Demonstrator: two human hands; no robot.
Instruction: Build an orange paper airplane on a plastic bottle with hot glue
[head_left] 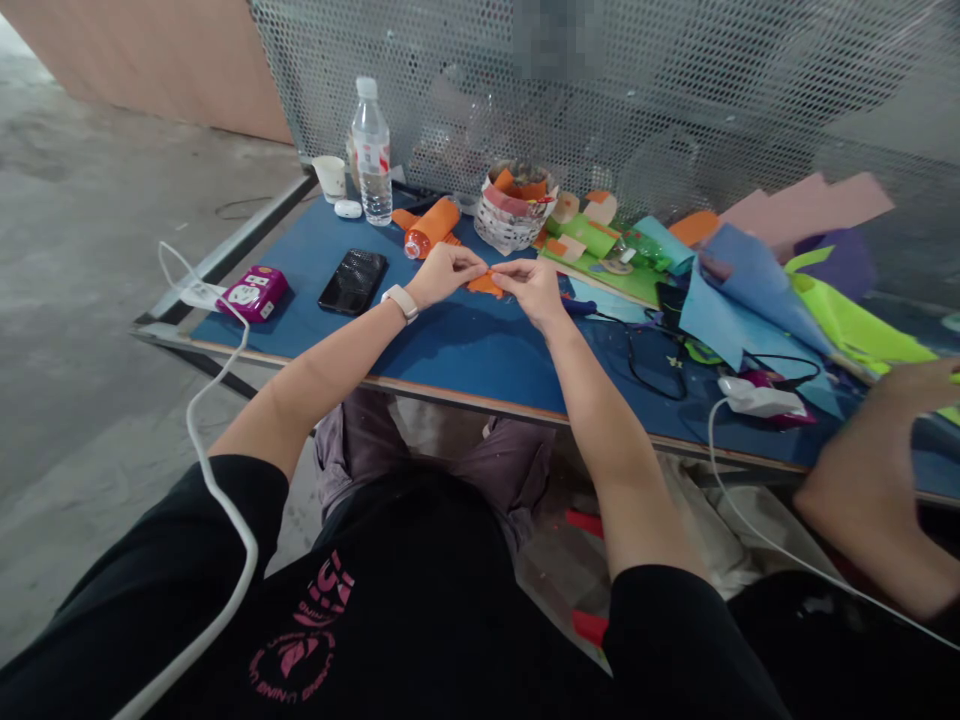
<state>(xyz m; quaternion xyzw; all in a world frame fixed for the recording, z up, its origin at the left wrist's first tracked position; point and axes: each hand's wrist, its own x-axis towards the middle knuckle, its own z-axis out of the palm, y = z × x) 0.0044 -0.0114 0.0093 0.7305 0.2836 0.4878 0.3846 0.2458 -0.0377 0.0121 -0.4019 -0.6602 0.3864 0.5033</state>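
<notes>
Left hand (444, 272) and right hand (531, 287) meet over the blue table (480, 350), each pinching one end of a small orange paper piece (484, 285) with closed fingertips. The piece sits between them, just above the table. A black phone (353, 281) lies near the left wrist; a co-worker's hand (874, 480) rests at right.

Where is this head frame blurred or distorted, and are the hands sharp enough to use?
Head view: left hand and right hand pinching the small orange paper piece are sharp under soft, even light; a co-worker's hand at right is motion-blurred; a pixelated patch masks part of the perforated metal screen.
</notes>
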